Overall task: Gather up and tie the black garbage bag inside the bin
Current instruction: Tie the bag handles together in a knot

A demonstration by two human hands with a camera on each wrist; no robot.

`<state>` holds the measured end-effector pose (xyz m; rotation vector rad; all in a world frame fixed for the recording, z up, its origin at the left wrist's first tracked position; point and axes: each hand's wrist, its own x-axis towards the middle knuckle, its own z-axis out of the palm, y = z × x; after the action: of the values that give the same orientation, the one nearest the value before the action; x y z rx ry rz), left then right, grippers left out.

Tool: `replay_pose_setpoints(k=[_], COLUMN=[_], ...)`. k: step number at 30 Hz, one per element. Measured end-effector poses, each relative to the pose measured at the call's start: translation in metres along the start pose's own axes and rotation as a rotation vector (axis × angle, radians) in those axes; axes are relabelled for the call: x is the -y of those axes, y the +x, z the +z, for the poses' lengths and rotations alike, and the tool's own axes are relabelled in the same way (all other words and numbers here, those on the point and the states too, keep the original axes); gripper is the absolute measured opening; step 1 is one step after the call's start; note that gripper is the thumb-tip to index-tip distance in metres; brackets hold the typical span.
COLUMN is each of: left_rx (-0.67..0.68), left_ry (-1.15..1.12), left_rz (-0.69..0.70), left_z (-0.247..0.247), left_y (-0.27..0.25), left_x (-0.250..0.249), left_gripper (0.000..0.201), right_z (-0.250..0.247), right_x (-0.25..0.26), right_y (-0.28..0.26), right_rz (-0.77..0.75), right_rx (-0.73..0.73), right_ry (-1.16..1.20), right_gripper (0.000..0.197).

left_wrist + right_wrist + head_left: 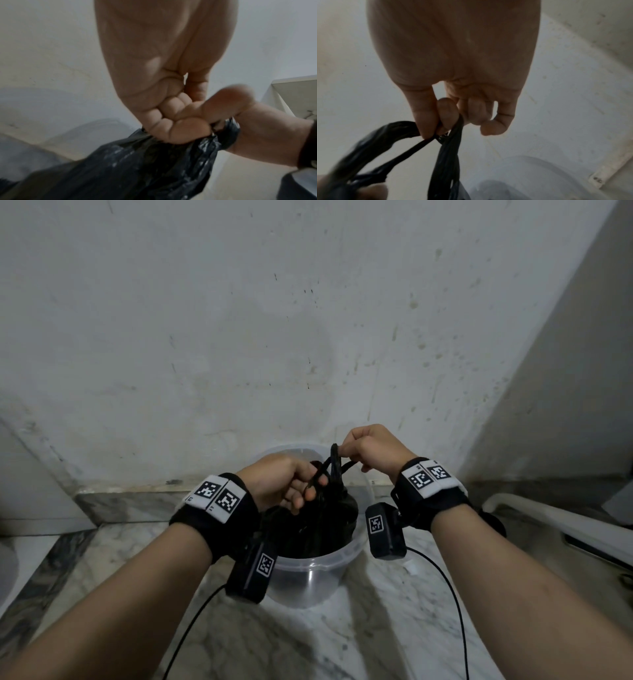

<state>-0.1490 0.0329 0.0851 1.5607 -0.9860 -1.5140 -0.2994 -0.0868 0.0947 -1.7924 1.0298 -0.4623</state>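
A black garbage bag [322, 525] sits bunched inside a clear plastic bin [308, 577] on a marble floor by the wall. Its top is drawn up into twisted strands above the rim. My left hand [291, 484] grips the gathered neck of the bag [137, 162], fingers curled round it [171, 121]. My right hand [363, 450], slightly higher and to the right, pinches a thin loop of the bag [443, 155] between thumb and forefinger [436, 121]. The bag's contents are hidden.
A stained white wall [274, 320] rises right behind the bin. A marble ledge [120, 501] runs along its base. A white fixture [565, 529] lies at the right, and black cables [455, 611] trail from both wrist cameras over the floor.
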Motion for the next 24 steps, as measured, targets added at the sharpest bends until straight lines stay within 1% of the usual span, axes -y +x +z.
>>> replay_pose_setpoints(k=[3,6,8,9,10,11,13,14,15,17,19,22,24], left_rx=[0.135,0.227,0.264,0.247,0.194,0.097,-0.176,-0.305,-0.405,-0.507,-0.564,-0.668,-0.713], left_ry=[-0.013,-0.030,0.021,0.046,0.056,0.042,-0.047,-0.091,-0.114,-0.091,0.047,0.509,0.739], left_rz=[0.027,0.012,-0.006,-0.005,0.003,0.019,0.051,0.052,0.041,0.004,-0.040,-0.128,-0.171], left_z=[0.004,0.004,0.003,0.002,-0.001,-0.005,-0.017,-0.025,-0.030,-0.037,-0.040,-0.047,-0.050], left_y=[0.003,0.005,0.005,0.004,0.003,0.002,0.002,0.002,0.001,0.001,0.002,-0.002,-0.003], left_x=[0.002,0.005,0.005,0.004,0.003,0.002,0.004,0.006,0.009,0.017,0.022,0.021,0.022], left_gripper=[0.027,0.028,0.020,0.014,0.011,0.010,0.016,0.020,0.022,0.019,0.016,0.026,0.031], right_z=[0.004,0.007,0.009,0.008,0.007,0.003,-0.004,-0.006,-0.006,-0.003,-0.003,-0.009,-0.010], right_x=[0.004,0.006,0.007,0.007,0.007,0.005,-0.003,-0.010,-0.016,-0.026,-0.029,-0.035,-0.044], right_y=[0.001,0.001,0.000,0.001,0.001,0.002,0.004,0.003,0.001,-0.004,-0.007,-0.009,-0.012], right_rz=[-0.010,-0.019,-0.030,-0.035,-0.037,-0.033,-0.007,0.012,0.028,0.064,0.073,0.075,0.082], right_rx=[-0.015,0.022,0.041,0.035,0.012,-0.020,-0.047,-0.021,0.032,0.156,0.218,0.253,0.271], right_ry=[0.017,0.023,0.015,0.014,0.017,0.027,0.051,0.038,0.002,-0.088,-0.120,-0.041,-0.005], right_gripper=[0.019,0.025,0.027,0.027,0.027,0.027,0.027,0.027,0.027,0.026,0.024,0.023,0.023])
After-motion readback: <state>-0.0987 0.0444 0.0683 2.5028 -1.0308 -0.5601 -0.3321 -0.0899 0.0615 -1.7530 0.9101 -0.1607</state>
